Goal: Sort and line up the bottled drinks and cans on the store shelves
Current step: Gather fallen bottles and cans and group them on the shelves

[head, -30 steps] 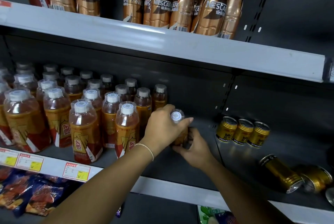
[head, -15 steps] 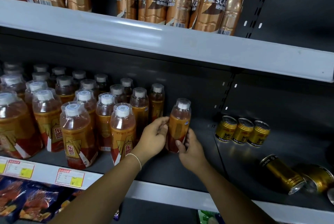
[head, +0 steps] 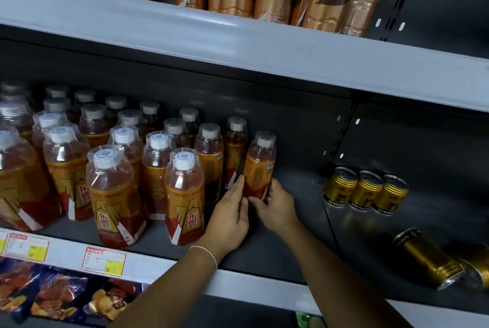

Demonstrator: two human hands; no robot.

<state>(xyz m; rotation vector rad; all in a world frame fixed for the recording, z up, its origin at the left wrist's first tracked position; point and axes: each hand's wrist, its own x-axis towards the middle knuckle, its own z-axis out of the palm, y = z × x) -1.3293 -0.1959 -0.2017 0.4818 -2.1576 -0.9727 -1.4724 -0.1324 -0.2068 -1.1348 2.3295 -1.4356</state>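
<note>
Left of the bottle [head: 259, 166] that both hands are on stands the block of orange drinks [head: 113, 169], upright in rows running front to back; its last row ends just beside the bottle. Next comes the left hand [head: 229, 218], its fingers nearly straight and laid flat against the bottle's lower left side, pressing rather than wrapping. The bottle stands on the shelf [head: 264, 256] with its cap up and its long axis vertical, close against its neighbour; whether they touch I cannot tell. On the bottle's right, the right hand [head: 277, 206] has thumb and fingers curled round the base. The bottle sits directly ahead of both sets of fingers, so lining it up probably means a small push toward the block, led by the right hand on the outer side. Well to the right of the bottle stand three gold cans [head: 365, 189], upright in a row. Further right and nearer the shelf edge lie the toppled cans [head: 426, 259], long axes flat. The right hand is the nearer one to both.
</note>
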